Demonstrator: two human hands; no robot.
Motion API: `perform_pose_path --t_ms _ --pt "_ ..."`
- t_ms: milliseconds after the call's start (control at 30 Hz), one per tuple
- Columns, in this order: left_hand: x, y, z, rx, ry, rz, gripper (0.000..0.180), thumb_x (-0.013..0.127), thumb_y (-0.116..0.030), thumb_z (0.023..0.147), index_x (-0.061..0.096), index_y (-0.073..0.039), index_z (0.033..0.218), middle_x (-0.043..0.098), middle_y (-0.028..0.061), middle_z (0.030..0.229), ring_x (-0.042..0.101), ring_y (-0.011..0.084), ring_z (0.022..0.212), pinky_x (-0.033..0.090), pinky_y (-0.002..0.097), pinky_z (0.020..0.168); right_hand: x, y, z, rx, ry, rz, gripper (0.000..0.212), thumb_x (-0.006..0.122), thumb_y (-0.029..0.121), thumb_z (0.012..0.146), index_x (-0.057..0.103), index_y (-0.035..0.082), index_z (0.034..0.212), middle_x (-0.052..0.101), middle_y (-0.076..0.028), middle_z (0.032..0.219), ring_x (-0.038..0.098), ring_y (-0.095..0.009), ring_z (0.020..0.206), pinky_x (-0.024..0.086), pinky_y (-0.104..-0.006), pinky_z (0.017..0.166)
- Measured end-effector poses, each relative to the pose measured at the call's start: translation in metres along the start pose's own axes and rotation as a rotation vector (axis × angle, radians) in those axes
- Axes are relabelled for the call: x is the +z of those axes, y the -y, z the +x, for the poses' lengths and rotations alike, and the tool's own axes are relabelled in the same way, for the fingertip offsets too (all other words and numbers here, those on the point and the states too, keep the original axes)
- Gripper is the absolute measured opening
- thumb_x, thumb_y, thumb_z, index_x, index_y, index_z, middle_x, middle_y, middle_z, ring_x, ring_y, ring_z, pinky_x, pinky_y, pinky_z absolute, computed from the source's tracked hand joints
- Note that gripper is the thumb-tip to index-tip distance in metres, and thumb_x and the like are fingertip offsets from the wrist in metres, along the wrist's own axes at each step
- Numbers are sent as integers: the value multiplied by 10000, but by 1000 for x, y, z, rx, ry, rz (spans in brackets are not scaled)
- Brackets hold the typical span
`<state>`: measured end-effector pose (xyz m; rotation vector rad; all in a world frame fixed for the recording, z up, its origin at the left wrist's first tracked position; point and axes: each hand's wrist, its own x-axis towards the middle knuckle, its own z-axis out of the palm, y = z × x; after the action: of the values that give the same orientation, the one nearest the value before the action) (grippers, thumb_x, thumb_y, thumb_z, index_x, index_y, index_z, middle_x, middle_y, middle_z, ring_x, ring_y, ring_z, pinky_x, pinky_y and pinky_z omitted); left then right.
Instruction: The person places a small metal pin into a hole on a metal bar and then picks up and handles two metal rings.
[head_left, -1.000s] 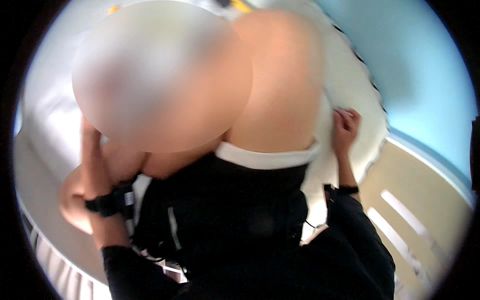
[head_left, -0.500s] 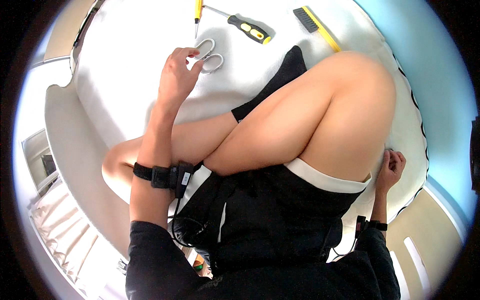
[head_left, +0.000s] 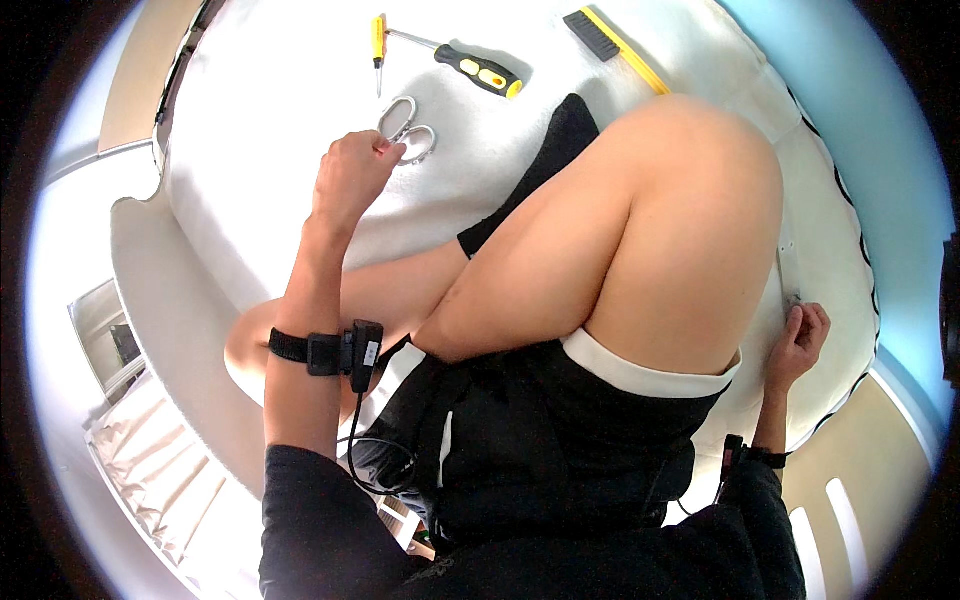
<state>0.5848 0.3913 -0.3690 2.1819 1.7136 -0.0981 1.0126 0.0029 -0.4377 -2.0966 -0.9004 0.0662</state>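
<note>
Head view showed the left hand [head_left: 352,180] bent over silver scissors [head_left: 408,130] lying on the white bedding [head_left: 240,190], thumb and curled fingers at the neck, likely because both loops pointed away; its fingertips were hidden, so I cannot tell whether they pinched. Beyond lay a small yellow screwdriver [head_left: 378,42], a larger black-and-yellow one [head_left: 480,72] and a brush [head_left: 617,50], seemingly laid flat for stability. Beside the thigh, the right hand [head_left: 798,342] rested half-curled, its grip unclear.
</note>
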Motion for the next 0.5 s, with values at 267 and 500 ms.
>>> perform_pose_path --t_ms 267,500 --pt "4 -12 -4 71 -8 -40 236 677 -223 839 692 -22 961 678 103 827 634 183 732 513 332 682 2 -2 0 -47 -17 57 117 598 83 915 617 -11 982 538 -92 1099 566 -157 876 495 -246 715" --pt "10 -12 -12 186 4 76 226 677 -174 835 691 -26 1005 686 113 959 648 203 814 519 343 735 0 -4 0 -49 -3 55 127 592 90 925 615 -6 1004 536 -89 1111 567 -151 884 501 -247 714"
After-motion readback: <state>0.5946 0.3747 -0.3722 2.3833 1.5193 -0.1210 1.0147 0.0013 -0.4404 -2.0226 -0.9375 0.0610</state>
